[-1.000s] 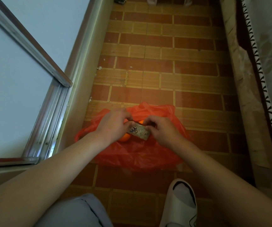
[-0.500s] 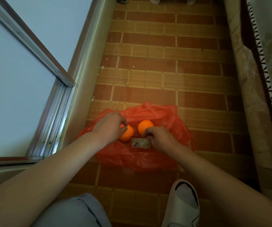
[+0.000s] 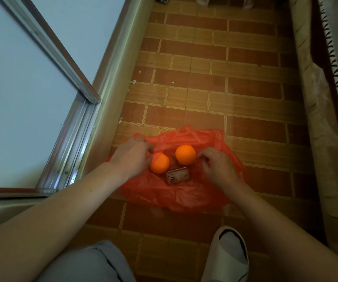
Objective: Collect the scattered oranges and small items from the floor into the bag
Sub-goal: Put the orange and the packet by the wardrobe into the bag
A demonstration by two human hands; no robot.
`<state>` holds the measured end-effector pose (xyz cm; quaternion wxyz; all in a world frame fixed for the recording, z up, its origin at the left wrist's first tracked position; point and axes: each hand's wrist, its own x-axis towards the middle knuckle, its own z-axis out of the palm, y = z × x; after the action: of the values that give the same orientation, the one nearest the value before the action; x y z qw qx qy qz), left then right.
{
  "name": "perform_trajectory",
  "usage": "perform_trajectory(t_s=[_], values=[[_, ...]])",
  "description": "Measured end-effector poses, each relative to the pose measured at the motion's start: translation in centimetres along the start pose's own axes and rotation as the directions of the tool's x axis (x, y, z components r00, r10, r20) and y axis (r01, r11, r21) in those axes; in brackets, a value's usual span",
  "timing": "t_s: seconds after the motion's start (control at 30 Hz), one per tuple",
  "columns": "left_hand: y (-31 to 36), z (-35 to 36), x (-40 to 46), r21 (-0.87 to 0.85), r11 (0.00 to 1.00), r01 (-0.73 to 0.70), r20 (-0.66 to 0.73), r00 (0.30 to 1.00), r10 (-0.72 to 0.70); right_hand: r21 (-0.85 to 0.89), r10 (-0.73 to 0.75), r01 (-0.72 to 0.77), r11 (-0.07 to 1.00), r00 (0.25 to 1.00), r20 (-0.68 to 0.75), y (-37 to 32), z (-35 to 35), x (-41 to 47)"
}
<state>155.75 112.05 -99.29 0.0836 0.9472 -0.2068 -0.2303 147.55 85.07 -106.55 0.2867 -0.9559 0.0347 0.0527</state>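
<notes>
the small card-like packet (image 3: 178,175) that both hands held together over the red bag (image 3: 184,192) a second ago now lies flat on the plastic, let go. the hands have drawn apart to opposite sides of the bag, and the two oranges that were hidden under them show plainly. judging from this, the packet counts as delivered and the next concern is the bag's mouth.

the left hand (image 3: 131,157) sits at the bag's left edge, fingers curled and seemingly pinching a fold of plastic, its thumb just beside the left orange (image 3: 159,163). the right hand (image 3: 217,165) is at the right edge, fingertips bent onto the film just beside the right orange (image 3: 185,154) — it looks like a pinch on the plastic, though the grip itself is too small to be sure of.

the packet is a flat rectangle; its long axis runs left to right across the bag, tilted slightly so the right end lies a little farther from the person. its printed face is up. it lies near the middle of the bag, just nearer the person than the oranges. whether the things sit inside the bag or on top of the film i cannot tell.

the tiled floor (image 3: 215,94) beyond the bag shows no other oranges — only small pale flecks near the wall.
</notes>
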Motion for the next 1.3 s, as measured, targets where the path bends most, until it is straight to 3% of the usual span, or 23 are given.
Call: perform_trajectory(t_s=[0.2, 0.4, 0.57, 0.73, 0.83, 0.97, 1.17, 1.3], values=[[-0.2, 0.1, 0.1, 0.164, 0.983, 0.083, 0.009, 0.996, -0.085, -0.147, 0.061, -0.067, 0.987, 0.997, -0.039, 0.5, -1.6, 0.2], [-1.0, 0.7, 0.1, 0.262, 0.947, 0.186, 0.096, 0.971, -0.217, -0.237, 0.096, -0.065, 0.969, 0.988, 0.122, 0.1, -2.4, -0.3], [-1.3, 2.0, 0.4, 0.315, 0.896, 0.314, 0.233, 0.889, -0.394, -0.377, 0.174, -0.06, 0.924, 0.945, 0.277, -0.1, -1.5, -1.2], [-2.4, 2.6, 0.6, 0.288, 0.846, 0.448, 0.271, 0.81, -0.521, -0.489, 0.224, -0.06, 0.87, 0.932, 0.285, 0.5, -1.4, -1.3], [-2.2, 2.4, 0.7, 0.276, 0.872, 0.405, 0.239, 0.849, -0.47, -0.422, 0.232, -0.082, 0.903, 0.919, 0.319, 0.4, -1.3, -1.5], [-1.5, 2.3, 1.1, 0.25, 0.92, 0.303, 0.147, 0.927, -0.345, -0.477, 0.238, -0.043, 0.878, 0.904, 0.355, 0.4, -0.9, -1.6], [0.1, 1.7, 1.6, 0.169, 0.97, 0.173, -0.012, 0.985, -0.174, -0.366, 0.199, -0.102, 0.925, 0.95, 0.24, 1.7, -1.0, -1.3], [0.6, 1.7, 1.9, 0.155, 0.981, 0.118, -0.088, 0.991, -0.105, -0.308, 0.087, -0.039, 0.95, 0.986, 0.143, 2.2, -1.3, -0.9]])
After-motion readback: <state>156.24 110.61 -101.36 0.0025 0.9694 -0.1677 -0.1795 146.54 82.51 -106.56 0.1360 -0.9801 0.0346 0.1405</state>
